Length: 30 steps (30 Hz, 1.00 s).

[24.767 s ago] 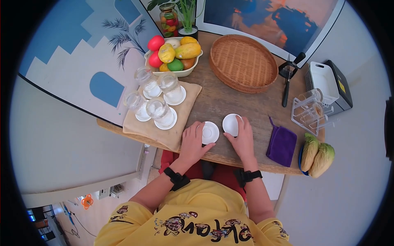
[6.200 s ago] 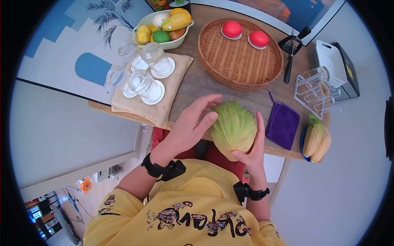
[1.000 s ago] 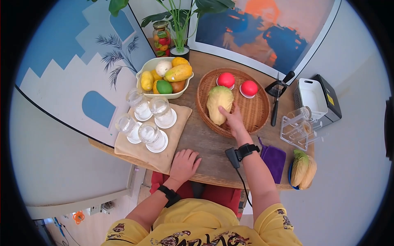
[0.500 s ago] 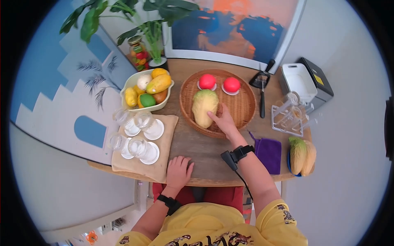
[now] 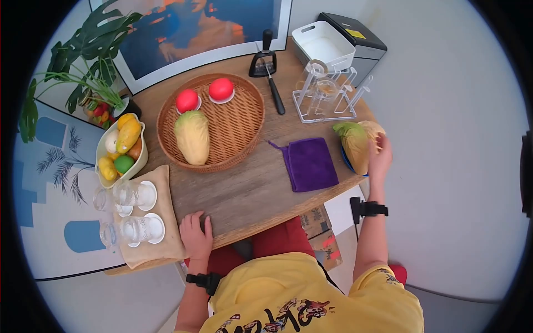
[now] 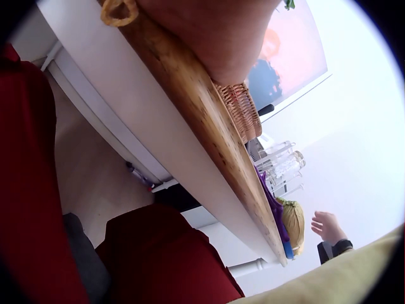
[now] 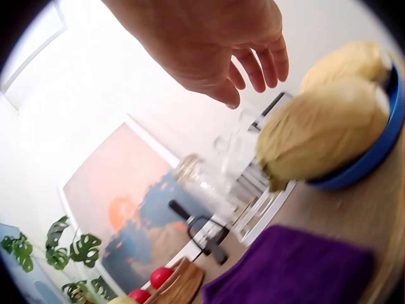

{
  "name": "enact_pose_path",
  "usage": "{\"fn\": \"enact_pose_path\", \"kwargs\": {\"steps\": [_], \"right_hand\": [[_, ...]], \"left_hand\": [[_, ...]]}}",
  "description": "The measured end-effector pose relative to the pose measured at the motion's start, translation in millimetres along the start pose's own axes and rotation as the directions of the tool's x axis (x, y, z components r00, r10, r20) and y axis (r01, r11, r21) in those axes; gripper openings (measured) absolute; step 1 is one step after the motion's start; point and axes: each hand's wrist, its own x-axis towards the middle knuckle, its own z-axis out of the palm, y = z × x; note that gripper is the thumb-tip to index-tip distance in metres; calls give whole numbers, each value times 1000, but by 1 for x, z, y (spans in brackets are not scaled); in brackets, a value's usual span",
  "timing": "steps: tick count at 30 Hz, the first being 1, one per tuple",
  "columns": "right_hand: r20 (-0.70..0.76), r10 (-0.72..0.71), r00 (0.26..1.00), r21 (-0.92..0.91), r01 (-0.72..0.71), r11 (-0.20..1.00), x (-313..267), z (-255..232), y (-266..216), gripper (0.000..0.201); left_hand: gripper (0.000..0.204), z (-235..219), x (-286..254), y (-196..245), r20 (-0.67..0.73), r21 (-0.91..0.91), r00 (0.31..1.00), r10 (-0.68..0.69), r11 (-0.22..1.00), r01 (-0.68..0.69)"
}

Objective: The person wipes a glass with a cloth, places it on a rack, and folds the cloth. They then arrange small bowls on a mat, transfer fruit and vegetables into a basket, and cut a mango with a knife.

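Two cabbages, the nearer one [image 5: 357, 145] and another [image 7: 347, 62], lie on a blue plate [image 7: 373, 158] at the table's right end. Over them is my right hand [image 5: 380, 159]; the right wrist view shows it [image 7: 221, 50] apart from them, fingers slightly bent and holding nothing. My left hand [image 5: 197, 237] rests on the table's front edge, fingers relaxed. In the wicker tray [image 5: 236, 119] lie a third cabbage [image 5: 192, 137] and two red fruits [image 5: 221, 89] [image 5: 187, 101] on white saucers.
Left of the tray are a fruit bowl [image 5: 140, 158] and glasses on white coasters over a beige cloth [image 5: 166, 194]. A purple cloth [image 5: 312, 165], a glass rack [image 5: 327, 116], a black-handled knife [image 5: 276, 95] and a white basket [image 5: 323, 45] are on the right.
My right hand has let go of the cabbage in the tray and moved right, over to the plate's cabbages. The head view has turned right. Earlier, the red fruits went into the tray.
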Motion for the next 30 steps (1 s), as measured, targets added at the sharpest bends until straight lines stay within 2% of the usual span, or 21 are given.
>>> {"fn": "enact_pose_path", "kwargs": {"steps": [2,4,5,6,7,8,9,11,12,14,18,21,23,27,29,30], "right_hand": [[-51,48,998,-46,-50,998,16,-19,43,43],[-94,200,975,-200,-215,956,30,-26,74,47],[19,319,947,-268,-303,915,35,-30,79,62],[17,320,947,-264,-304,915,35,-29,83,62],[148,436,887,-96,-426,899,35,-27,87,69],[297,513,805,57,-551,832,34,-24,90,77],[301,512,805,60,-552,832,34,-22,93,77],[413,453,790,230,-572,787,33,-17,98,88],[415,453,789,232,-573,786,31,-21,89,88],[496,277,823,272,-451,850,27,-30,73,92],[478,306,823,271,-470,840,27,-27,80,93],[453,330,828,355,-507,785,30,-30,87,92],[460,435,774,578,-633,515,36,-36,92,93],[441,461,770,546,-638,543,31,-48,86,93],[427,469,773,469,-632,617,27,-45,87,92],[428,466,774,470,-631,617,25,-44,88,92]], "left_hand": [[20,1,0,1,1,7,1000,0,1000,0],[17,1,2,3,-51,0,998,22,1000,-22],[17,1,2,4,-51,0,998,26,1000,-26],[17,1,2,5,-56,2,998,28,1000,-27],[17,0,2,5,-61,5,998,27,1000,-27],[17,0,2,6,-64,8,998,27,1000,-27],[16,0,2,7,-60,8,998,28,1000,-27],[16,-1,2,8,-56,15,998,27,1000,-26],[17,-1,2,8,-48,21,999,21,1000,-20],[17,0,1,8,-41,28,999,18,999,-17],[17,0,2,10,-37,31,999,10,999,-9],[17,-1,2,9,-31,27,999,8,1000,-7],[18,-2,1,8,-26,26,1000,2,1000,-2],[18,-3,1,8,-25,-19,1000,10,1000,-11],[19,-2,1,9,-28,-21,1000,10,1000,-10],[19,-2,1,9,-26,-19,1000,4,1000,-4]]}}
